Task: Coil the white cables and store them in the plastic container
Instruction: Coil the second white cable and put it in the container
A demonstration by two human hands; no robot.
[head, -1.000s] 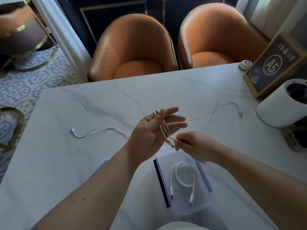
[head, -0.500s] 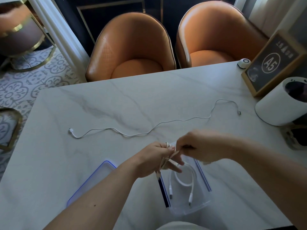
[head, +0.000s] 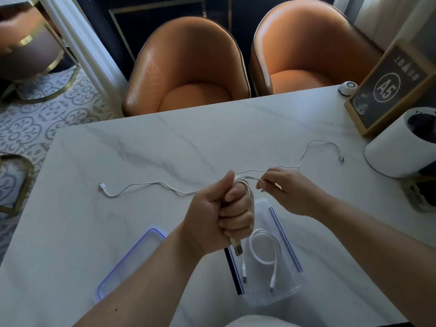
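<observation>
My left hand (head: 225, 215) is a closed fist around a coiled white cable (head: 246, 187), whose USB plug (head: 237, 247) pokes out below the fist. My right hand (head: 286, 188) pinches the free end of that cable just right of the fist. Both hands hover over the clear plastic container (head: 286, 286), which holds a short coiled white cable (head: 265, 250). A long thin white cable (head: 146, 185) lies stretched across the marble table (head: 94, 232) behind my hands.
The container's blue-rimmed lid (head: 132, 256) lies flat to the left of the container. At the right stand a white cylinder (head: 396, 147) and a framed A5 sign (head: 389, 88). Two orange chairs (head: 188, 67) are at the far edge.
My left hand has turned from an open palm into a fist around the cable. Both hands dropped toward the container, then rose slightly, with my right hand drawing the cable end out to the right.
</observation>
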